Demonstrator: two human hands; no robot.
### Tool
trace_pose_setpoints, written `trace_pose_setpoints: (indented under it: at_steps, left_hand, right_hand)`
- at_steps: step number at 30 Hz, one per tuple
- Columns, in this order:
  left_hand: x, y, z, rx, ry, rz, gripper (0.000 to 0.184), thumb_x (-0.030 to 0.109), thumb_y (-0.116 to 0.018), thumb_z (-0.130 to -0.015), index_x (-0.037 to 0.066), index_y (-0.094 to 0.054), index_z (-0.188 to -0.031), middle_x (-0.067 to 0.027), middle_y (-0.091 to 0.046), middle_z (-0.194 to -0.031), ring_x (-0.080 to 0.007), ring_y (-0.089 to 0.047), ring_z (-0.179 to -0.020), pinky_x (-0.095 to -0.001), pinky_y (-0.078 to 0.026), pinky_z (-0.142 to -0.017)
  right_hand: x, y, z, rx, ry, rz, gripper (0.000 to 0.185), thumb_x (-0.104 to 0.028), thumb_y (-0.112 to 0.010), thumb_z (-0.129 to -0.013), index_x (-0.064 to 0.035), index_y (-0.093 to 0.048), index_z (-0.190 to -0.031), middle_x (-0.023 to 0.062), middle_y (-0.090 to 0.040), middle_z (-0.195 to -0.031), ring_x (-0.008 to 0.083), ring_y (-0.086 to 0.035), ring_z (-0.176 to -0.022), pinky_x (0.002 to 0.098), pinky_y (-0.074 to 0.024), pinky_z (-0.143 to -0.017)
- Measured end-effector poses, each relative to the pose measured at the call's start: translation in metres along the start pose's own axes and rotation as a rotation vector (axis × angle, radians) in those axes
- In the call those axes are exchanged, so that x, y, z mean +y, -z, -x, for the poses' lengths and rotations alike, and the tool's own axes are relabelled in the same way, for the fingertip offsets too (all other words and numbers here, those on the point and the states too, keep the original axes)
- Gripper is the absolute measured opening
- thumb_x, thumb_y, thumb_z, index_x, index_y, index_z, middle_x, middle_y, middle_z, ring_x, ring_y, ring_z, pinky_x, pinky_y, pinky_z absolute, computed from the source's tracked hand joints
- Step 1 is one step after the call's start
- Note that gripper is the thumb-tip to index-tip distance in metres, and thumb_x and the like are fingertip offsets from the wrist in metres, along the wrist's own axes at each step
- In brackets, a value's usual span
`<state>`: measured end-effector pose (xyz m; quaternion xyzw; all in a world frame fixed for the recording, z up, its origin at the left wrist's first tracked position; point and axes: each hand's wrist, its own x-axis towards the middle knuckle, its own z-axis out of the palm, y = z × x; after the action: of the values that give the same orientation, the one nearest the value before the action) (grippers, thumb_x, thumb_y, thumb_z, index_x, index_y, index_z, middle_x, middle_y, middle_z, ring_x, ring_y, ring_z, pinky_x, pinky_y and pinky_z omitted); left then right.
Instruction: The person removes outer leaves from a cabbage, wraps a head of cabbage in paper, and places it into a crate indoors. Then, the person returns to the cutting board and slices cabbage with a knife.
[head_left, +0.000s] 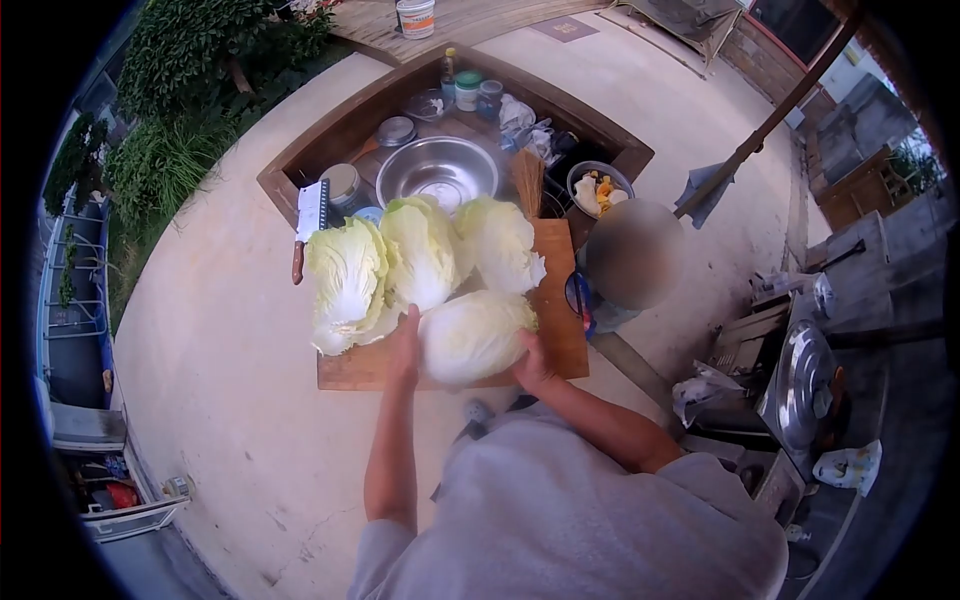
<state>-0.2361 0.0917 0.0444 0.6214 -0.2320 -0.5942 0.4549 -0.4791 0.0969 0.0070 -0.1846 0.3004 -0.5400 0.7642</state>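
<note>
The grip is two-handed: the left hand (406,345) and the right hand (533,360) clasp a pale cabbage head (472,337) between them, one at each side. It sits above the near part of the wooden board (562,300); whether its underside touches the wood cannot be told

To handle it well, the palms should press evenly from opposite sides, firmly enough to stop a roll but lightly enough not to bruise the outer leaves. Keeping it low over the board would help, since its near side reaches the board's edge and a slip could send it off the worktop (620,160). Just beyond the grip lie the left cabbage piece (345,275), the middle cabbage piece (420,250) and the right cabbage piece (500,245), so any turn of the head wants room from them. The knife (311,208), beyond and to the left of the grip, is best given a wide berth

The left forearm runs almost straight out from the body, thumb side up along the cabbage. The right forearm slants inward from a wider elbow, its hand curled against the opposite end. The metal bowl (438,160) stands farther out, past the pieces
</note>
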Motion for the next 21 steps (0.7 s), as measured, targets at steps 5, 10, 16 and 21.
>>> trace_pose_setpoints:
  at_steps: [5,10,16,21]
  left_hand:
    - [-0.013,-0.023,0.021,0.320,-0.506,-0.710,0.045,0.035,-0.063,-0.096,0.000,-0.062,-0.124,-0.0224,-0.063,-0.116,-0.0338,-0.059,-0.106,-0.0418,-0.046,-0.096]
    - [0.000,-0.076,0.054,0.419,-0.733,-0.720,0.041,0.022,-0.066,-0.092,0.000,-0.058,-0.127,-0.0223,-0.052,-0.133,-0.0399,-0.047,-0.124,-0.0495,-0.036,-0.106]
    - [-0.007,-0.094,0.052,0.487,-0.705,-0.794,0.039,0.017,-0.062,-0.092,0.001,-0.056,-0.127,-0.0205,-0.055,-0.130,-0.0379,-0.048,-0.120,-0.0470,-0.038,-0.104]
    - [0.000,-0.104,0.049,0.506,-0.720,-0.856,0.044,0.027,-0.058,-0.094,0.000,-0.056,-0.128,-0.0207,-0.056,-0.129,-0.0366,-0.049,-0.119,-0.0469,-0.038,-0.104]
  right_hand:
    - [-0.011,0.043,-0.010,-0.056,-0.026,0.345,0.062,-0.028,-0.058,-0.093,-0.0020,-0.041,-0.146,0.0079,-0.051,-0.139,0.0204,-0.047,-0.129,0.0354,-0.0349,-0.112]
    - [-0.079,0.026,-0.001,-0.161,-0.142,0.798,0.068,-0.029,-0.062,-0.095,0.0015,-0.035,-0.150,0.0122,-0.049,-0.145,0.0225,-0.046,-0.134,0.0357,-0.0341,-0.113]
    - [-0.209,0.012,-0.074,-0.679,-0.581,1.443,0.053,-0.033,-0.068,-0.094,-0.0010,-0.058,-0.135,0.0158,-0.067,-0.126,0.0239,-0.065,-0.116,0.0333,-0.0511,-0.096]
    - [-0.298,-0.015,-0.235,-0.627,-0.377,1.174,0.037,-0.026,-0.064,-0.099,0.0000,-0.063,-0.125,0.0070,-0.070,-0.103,0.0127,-0.068,-0.087,0.0283,-0.0545,-0.079]
